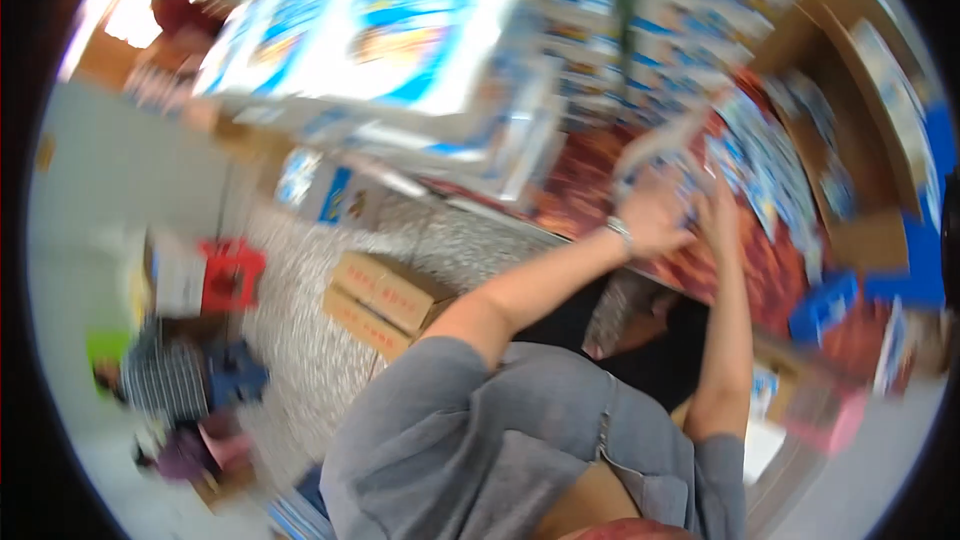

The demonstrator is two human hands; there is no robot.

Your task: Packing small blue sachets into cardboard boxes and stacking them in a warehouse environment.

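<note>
Over the red patterned table cover [580, 185], both my hands meet at a pale, translucent plastic bag [650, 145] with blue marks, blurred by motion. My left hand [655, 218], a bracelet at its wrist, is closed at the bag's near side. My right hand [716, 208] is close beside it at the bag's right edge, its fingers pointing away from me; blur hides whether they grip. Just right of the hands lies a heap of blue-and-white printed packets [755, 155].
Large white-and-blue packs [400, 25] are stacked at the table's left; more packs [690, 30] rise behind. An open cardboard box [850, 110] stands at right, a blue box [825, 308] nearer. Brown cartons [385, 300] sit on the floor. Other people [170, 370] are at far left.
</note>
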